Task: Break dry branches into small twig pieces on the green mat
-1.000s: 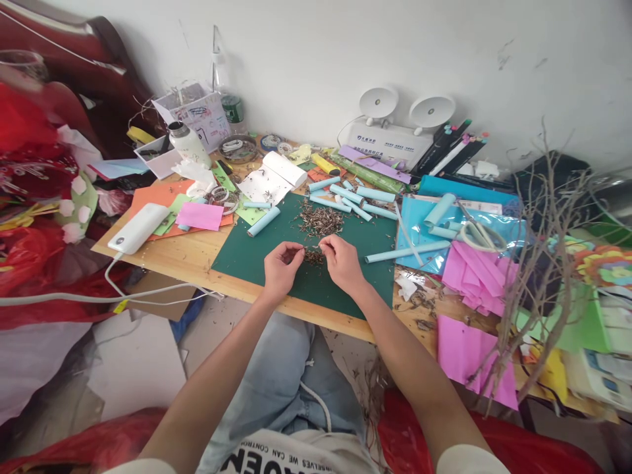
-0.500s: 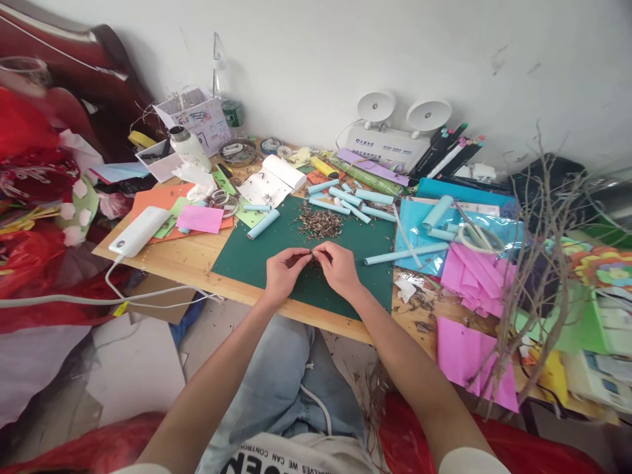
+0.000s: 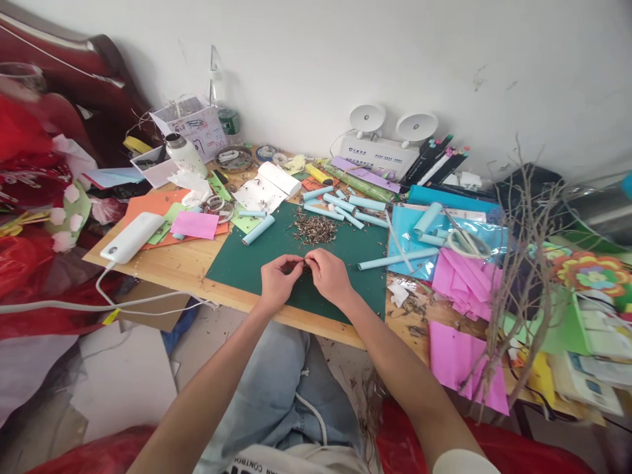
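My left hand [image 3: 279, 280] and my right hand [image 3: 326, 273] meet fingertip to fingertip above the front part of a dark green cutting mat [image 3: 247, 263]. Both are pinched closed; whatever lies between the fingers is too small to name. Just beyond them is a heap of brown, dry plant bits [image 3: 315, 228], with stray crumbs scattered around it. Several light blue paper tubes [image 3: 368, 203] lie behind and to the right of the heap. Another blue tube [image 3: 258, 230] rests at the mat's left side.
Scissors [image 3: 467, 240] lie on a blue plastic packet at right, near crumpled pink paper [image 3: 467, 283] and upright bare twigs [image 3: 526, 296]. On the left are a white power bank [image 3: 131, 237] with a cable, a white bottle [image 3: 185, 155] and coloured paper. A white emergency lamp [image 3: 380, 155] stands against the wall.
The view has shifted slightly, so things sit a little lower and further left. My hands stay together in a pinch over the mat; the heap looks the same.
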### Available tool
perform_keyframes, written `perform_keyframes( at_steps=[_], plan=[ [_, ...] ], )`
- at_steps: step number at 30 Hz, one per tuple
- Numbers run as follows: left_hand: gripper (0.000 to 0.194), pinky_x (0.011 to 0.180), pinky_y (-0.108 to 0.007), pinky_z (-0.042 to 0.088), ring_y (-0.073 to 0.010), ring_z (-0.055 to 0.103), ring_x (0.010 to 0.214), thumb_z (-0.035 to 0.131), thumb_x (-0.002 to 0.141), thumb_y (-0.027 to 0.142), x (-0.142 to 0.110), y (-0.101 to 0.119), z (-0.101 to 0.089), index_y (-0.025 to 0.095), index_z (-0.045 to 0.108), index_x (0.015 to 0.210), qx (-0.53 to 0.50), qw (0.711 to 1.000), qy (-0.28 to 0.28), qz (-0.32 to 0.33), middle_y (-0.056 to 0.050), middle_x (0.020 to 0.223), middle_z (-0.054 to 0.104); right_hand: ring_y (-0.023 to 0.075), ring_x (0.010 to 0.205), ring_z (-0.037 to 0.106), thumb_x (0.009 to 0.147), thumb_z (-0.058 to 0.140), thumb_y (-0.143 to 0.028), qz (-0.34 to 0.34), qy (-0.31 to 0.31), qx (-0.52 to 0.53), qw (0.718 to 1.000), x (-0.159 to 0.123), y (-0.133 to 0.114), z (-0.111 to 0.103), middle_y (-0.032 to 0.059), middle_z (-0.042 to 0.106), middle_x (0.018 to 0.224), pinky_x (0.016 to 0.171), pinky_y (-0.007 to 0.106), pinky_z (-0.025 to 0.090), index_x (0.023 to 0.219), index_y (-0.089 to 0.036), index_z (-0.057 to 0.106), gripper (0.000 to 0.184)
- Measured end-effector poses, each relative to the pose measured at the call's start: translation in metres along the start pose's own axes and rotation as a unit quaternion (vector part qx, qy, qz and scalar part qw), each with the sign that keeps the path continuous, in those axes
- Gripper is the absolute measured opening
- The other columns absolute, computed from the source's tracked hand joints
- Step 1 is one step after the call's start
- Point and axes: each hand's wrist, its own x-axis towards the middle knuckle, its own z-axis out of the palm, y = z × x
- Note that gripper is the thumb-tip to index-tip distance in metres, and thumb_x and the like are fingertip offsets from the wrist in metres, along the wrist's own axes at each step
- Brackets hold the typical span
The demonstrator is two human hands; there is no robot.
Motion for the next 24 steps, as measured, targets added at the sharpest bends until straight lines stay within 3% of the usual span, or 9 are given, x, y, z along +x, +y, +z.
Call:
perform_keyframes(
  at_steps=[7, 15, 24],
  plan=[
    [0.02, 0.072, -0.028, 0.054, -0.0158, 0.066, 0.073, 0.074, 0.075, 0.035, 0.001, 0.004, -0.001, 0.018, 0.073, 0.084, -0.026, 0.999, 0.02, -0.013, -0.004, 0.082, 0.073, 0.0187, 0.079, 0.061, 0.096, 0.044, -0.025, 0.022, 0.08, 0.031, 0.996, 0.005, 0.014, -0.015, 0.0059, 0.068, 0.084, 0.074, 0.03, 0.045, 0.088, -0.021, 0.062, 0.02],
    [0.024, 0.074, -0.031, 0.055, -0.0171, 0.067, 0.073, 0.076, 0.074, 0.038, 0.005, 0.006, -0.003, 0.017, 0.074, 0.085, -0.053, 0.998, -0.016, -0.025, -0.005, 0.083, 0.074, 0.0198, 0.087, 0.065, 0.093, 0.055, -0.029, -0.036, 0.018, 0.077, 0.996, 0.003, 0.011, -0.014, 0.0066, 0.071, 0.096, 0.081, 0.032, 0.051, 0.105, -0.022, 0.07, 0.021],
    [0.023, 0.075, -0.033, 0.058, -0.0188, 0.07, 0.074, 0.076, 0.074, 0.038, 0.002, 0.007, 0.001, 0.017, 0.075, 0.085, -0.046, 0.998, -0.031, -0.036, -0.005, 0.082, 0.075, 0.0192, 0.083, 0.063, 0.095, 0.048, -0.026, -0.049, 0.007, 0.028, 0.998, 0.002, 0.013, -0.009, 0.0068, 0.069, 0.088, 0.079, 0.031, 0.049, 0.09, -0.022, 0.069, 0.021]
  ],
)
